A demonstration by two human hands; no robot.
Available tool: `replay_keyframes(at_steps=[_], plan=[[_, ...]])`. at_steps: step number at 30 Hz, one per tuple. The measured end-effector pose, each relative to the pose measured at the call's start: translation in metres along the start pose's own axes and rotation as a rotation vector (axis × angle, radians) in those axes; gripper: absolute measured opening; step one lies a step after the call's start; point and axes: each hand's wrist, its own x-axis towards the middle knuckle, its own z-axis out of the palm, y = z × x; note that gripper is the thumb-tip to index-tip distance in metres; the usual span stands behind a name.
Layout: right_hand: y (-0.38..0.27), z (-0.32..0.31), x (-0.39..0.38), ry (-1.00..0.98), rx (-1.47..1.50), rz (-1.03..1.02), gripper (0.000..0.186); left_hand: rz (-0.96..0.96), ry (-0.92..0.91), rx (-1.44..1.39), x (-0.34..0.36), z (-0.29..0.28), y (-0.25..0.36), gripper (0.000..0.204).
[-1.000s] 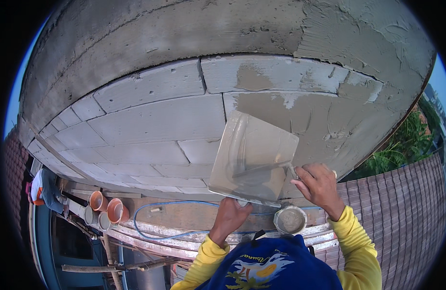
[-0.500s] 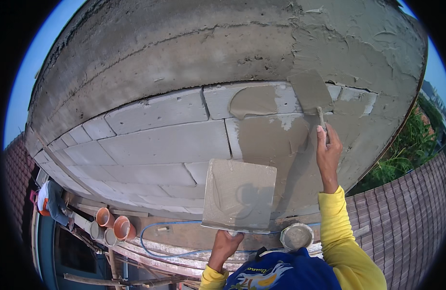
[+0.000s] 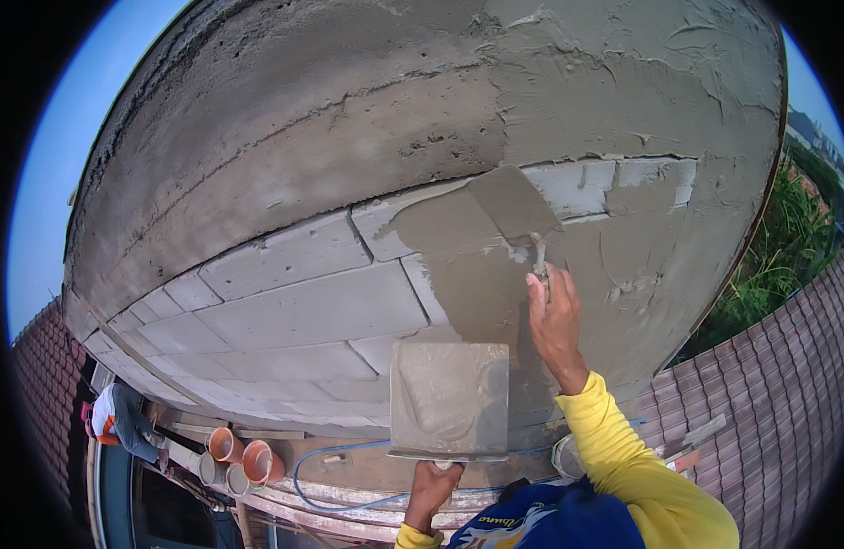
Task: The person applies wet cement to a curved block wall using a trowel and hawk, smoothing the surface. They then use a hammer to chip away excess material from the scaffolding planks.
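Observation:
My right hand [image 3: 554, 325] grips the pale handle of a trowel [image 3: 511, 201], whose blade lies against mortar on the upper block course of the wall [image 3: 284, 320]. Wet grey plaster [image 3: 467, 270] coats the blocks around the blade and to the right. My left hand [image 3: 433, 489] holds the handle of a square, mortar-smeared hawk [image 3: 449, 398] below the trowel, in front of the wall. Rough concrete [image 3: 303, 110] runs above the blocks.
Orange buckets [image 3: 263, 465] and grey buckets [image 3: 211, 468] stand on a plank platform [image 3: 339, 474] with a blue hose. Another bucket [image 3: 564, 457] is partly behind my right arm. A co-worker [image 3: 120, 421] bends at the far left. Tiled roofs [image 3: 769, 393] and greenery flank the wall.
My right hand has lifted the trowel from the hawk to the wall and moved leftward. The grey smear on the upper blocks has widened. The hawk has dropped lower.

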Motion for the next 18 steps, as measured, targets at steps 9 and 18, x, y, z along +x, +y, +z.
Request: replay_keyframes(at_steps=[9, 18], plan=[[0.053, -0.029, 0.015, -0.266, 0.452, 0.267, 0.035, 0.017, 0.001, -0.005, 0.01, 0.028, 0.001, 0.032], [0.174, -0.121, -0.112, -0.553, 0.036, 0.364, 0.033, 0.139, 0.025, -0.024, 0.022, 0.06, 0.011, 0.028]])
